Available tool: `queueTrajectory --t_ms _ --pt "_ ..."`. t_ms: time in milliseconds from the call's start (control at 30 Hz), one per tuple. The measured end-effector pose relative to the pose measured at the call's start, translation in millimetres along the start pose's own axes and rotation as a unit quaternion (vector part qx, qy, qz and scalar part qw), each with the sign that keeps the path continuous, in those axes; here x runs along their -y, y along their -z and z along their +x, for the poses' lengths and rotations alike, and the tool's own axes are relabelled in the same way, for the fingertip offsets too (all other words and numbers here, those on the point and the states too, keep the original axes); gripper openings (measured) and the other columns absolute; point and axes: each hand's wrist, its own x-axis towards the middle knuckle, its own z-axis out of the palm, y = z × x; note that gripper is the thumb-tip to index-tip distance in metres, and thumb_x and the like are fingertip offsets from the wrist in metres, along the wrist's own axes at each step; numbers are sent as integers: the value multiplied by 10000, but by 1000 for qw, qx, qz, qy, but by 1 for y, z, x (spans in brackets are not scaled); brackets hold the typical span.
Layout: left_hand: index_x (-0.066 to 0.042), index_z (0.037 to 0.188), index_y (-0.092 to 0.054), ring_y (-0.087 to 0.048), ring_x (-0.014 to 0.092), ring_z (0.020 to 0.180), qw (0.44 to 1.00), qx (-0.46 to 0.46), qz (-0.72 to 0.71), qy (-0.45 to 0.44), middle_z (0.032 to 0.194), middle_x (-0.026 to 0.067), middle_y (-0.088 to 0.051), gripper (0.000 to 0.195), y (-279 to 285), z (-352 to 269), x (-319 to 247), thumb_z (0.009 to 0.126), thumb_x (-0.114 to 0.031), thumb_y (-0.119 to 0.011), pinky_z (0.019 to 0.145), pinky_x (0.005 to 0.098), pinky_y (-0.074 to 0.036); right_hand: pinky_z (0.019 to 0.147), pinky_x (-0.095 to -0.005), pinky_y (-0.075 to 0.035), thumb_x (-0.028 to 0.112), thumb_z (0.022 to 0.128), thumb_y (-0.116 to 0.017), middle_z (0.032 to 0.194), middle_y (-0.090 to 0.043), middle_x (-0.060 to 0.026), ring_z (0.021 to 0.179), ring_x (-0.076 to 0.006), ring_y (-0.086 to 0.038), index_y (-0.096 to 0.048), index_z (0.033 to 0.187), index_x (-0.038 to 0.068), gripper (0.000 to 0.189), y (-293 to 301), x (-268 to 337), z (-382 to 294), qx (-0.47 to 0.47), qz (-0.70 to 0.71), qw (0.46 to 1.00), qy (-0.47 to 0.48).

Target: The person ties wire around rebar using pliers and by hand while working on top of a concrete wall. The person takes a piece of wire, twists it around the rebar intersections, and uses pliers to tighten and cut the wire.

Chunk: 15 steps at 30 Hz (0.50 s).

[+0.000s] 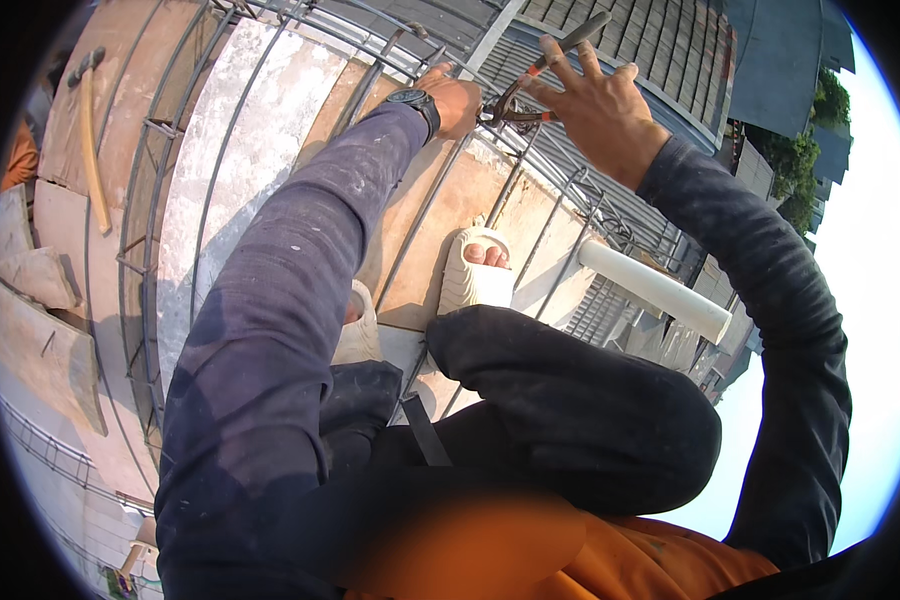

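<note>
Steel end-cutting pincers [504, 109] with orange-and-dark handles stand wide apart at the rebar along the roof edge. My right hand [596, 105] has its fingers spread over those handles, one handle passing under the fingertips and the other running toward the palm. Close to the jaws, my left hand [450, 101] rests at the rebar [401, 49], wearing a dark wristwatch [412, 97]. The left fingertips are mostly hidden, so whether they pinch wire or a bar does not show. Loose tie wire [523, 124] lies tangled just behind the pincers.
Thin bars cross the plywood boards [412, 255] under my sandals [476, 281]. A white pipe [656, 289] juts past the edge, with lower roofs [630, 45] beyond. Leftward are a rebar cage [146, 225], a wooden-handled hammer [90, 142], broken boards [45, 337] and a person's orange garment [19, 157].
</note>
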Motion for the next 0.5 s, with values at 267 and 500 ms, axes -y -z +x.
queueTrajectory --t_ms 267,500 --pt "-123 1218 -818 -737 301 1213 1000 -3 23 -5 1139 143 -818 357 0 3 1 927 -149 -613 1339 502 -217 978 -675 -582 271 990 -730 1772 -306 -193 1564 -452 -406 -408 1695 298 776 11 14 3 31 5 999 -5" --pt "-117 1175 -835 -741 309 1197 1000 23 11 -4 1146 146 -818 343 2 9 1 906 -119 -622 1333 558 -190 896 -459 -632 275 1005 -711 1502 -560 -197 1286 -362 -632 -505 1599 130 645 25 12 12 54 45 998 6"
